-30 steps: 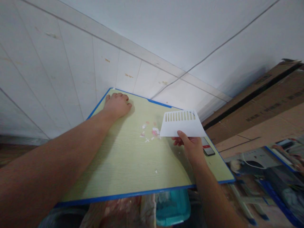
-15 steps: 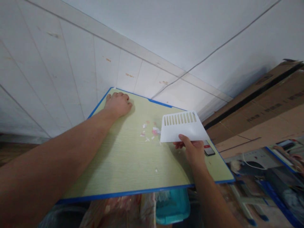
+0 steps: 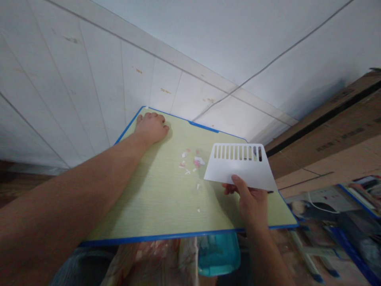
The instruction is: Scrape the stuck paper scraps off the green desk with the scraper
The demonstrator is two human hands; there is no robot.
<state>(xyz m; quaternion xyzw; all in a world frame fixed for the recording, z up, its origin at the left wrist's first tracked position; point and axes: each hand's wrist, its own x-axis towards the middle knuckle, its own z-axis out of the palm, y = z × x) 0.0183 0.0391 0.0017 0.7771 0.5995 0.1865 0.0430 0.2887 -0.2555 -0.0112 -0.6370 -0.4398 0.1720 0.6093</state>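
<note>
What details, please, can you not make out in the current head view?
All in the head view:
Right hand: part of its grip, hidden by the white slotted sheet.
Left hand: its palm, hidden by its own back.
Cardboard box: its print blurred, one end cut off by the picture's right edge.
Teal container: its contents blurred, part hidden by the table.
Scraps: too small to identify.

pass: surface [image 3: 154,202] between left fingers [image 3: 161,118] and pale scraps [image 3: 197,161] | blocked right: slotted white sheet [image 3: 224,170], right fingers [image 3: 239,182] | far side: wall [image 3: 165,81] | beyond right edge: cardboard [image 3: 342,159]
</note>
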